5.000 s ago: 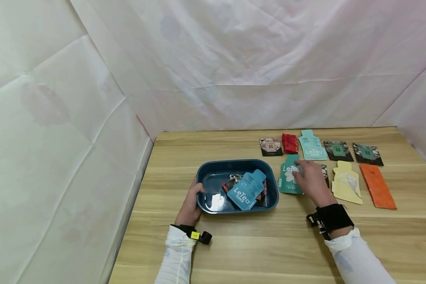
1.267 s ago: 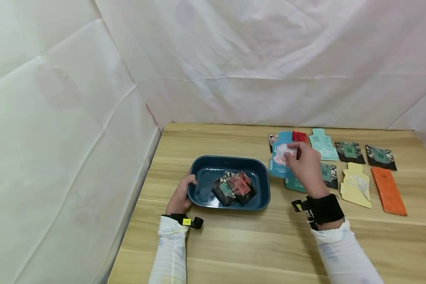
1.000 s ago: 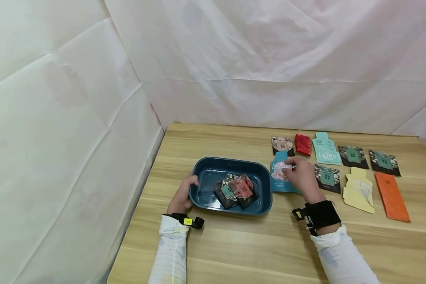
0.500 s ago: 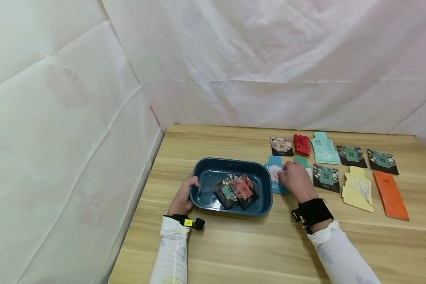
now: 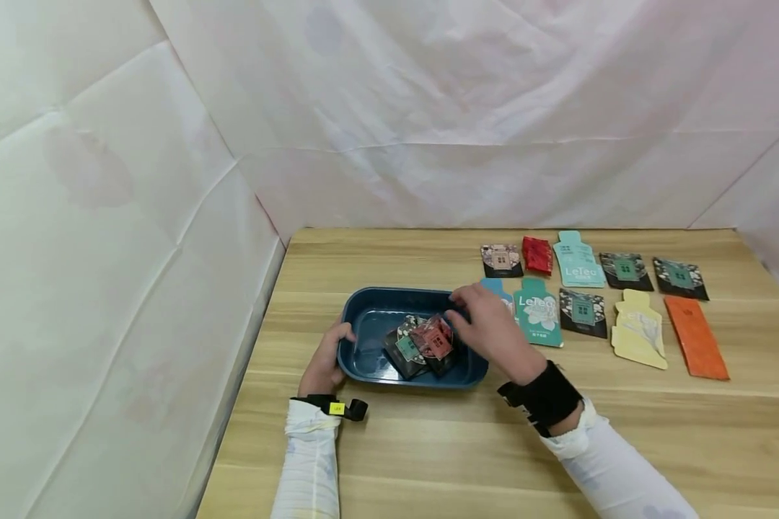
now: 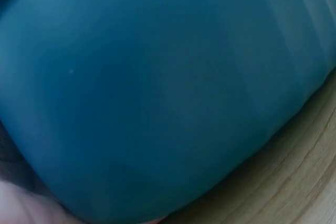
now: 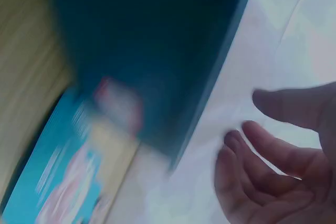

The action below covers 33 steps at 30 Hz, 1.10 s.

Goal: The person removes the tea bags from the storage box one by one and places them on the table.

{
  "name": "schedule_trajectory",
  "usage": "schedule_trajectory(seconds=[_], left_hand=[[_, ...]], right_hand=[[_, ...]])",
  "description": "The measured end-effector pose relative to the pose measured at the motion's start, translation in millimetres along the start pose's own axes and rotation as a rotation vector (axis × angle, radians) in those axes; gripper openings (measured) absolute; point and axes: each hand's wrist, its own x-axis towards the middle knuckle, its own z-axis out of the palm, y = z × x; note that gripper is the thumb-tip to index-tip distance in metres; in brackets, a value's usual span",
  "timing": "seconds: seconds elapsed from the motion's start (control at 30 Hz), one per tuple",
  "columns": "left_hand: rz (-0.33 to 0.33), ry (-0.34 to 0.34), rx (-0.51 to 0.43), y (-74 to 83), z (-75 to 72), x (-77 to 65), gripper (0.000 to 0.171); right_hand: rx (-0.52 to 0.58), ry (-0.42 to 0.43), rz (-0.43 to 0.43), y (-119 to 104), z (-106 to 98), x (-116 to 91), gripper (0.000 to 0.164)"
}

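Note:
My left hand (image 5: pixel 324 360) grips the left end of a dark blue tray (image 5: pixel 368 324), thumb over its rim. In the left wrist view the tray wall (image 6: pixel 157 103) fills most of the picture. My right hand (image 5: pixel 493 331) is over the tray's right end, thumb and fingers apart, and the right wrist view shows nothing between them. Inside the tray several black packets lie overlapped, a red-labelled packet (image 5: pixel 436 340) on top of a teal-labelled packet (image 5: pixel 405 348). Just right of the tray lies a blue LeTea sachet (image 5: pixel 497 290), partly hidden by my right hand.
Right of the blue sachet lie a green LeTea sachet (image 5: pixel 539 317), a black packet (image 5: pixel 582 312), a yellow sachet (image 5: pixel 639 328) and an orange packet (image 5: pixel 697 337). Behind them is a row with a red packet (image 5: pixel 537 256) and a pale teal sachet (image 5: pixel 578 261). White cloth (image 5: pixel 461 180) hangs behind the table.
The blue sachet, in the tray five seconds ago, was carried by my right hand to the table, slid left off the green sachet and let go. That hand has since moved left over the tray.

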Motion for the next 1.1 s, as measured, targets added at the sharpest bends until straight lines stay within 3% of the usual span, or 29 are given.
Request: schedule_trajectory(seconds=[0.17,0.3,0.47,0.63,0.93,1.1], left_hand=[[0.009,-0.025,-0.009,0.1,0.5,2.1,0.082],[0.021,-0.049,-0.01,-0.1,0.5,4.5,0.082],[0.019,-0.016,0.006,-0.5,-0.6,3.7,0.083],[0.012,-0.005,0.016,-1.2,-1.5,0.8,0.086],[0.009,-0.025,0.01,-1.3,-0.2,-1.0,0.087],[0.006,-0.032,0.02,-0.6,-1.7,1.3,0.089]], right_hand=[[-0.12,-0.266,0.02,-16,15,1,0.055],[-0.253,-0.336,0.05,-16,28,0,0.066],[-0.304,-0.27,0.037,-16,41,-1,0.067],[-0.286,-0.188,0.041,-16,46,-4,0.064],[0.005,-0.081,-0.03,-16,41,-12,0.046],[0.087,0.007,-0.075,-16,33,-16,0.044]])
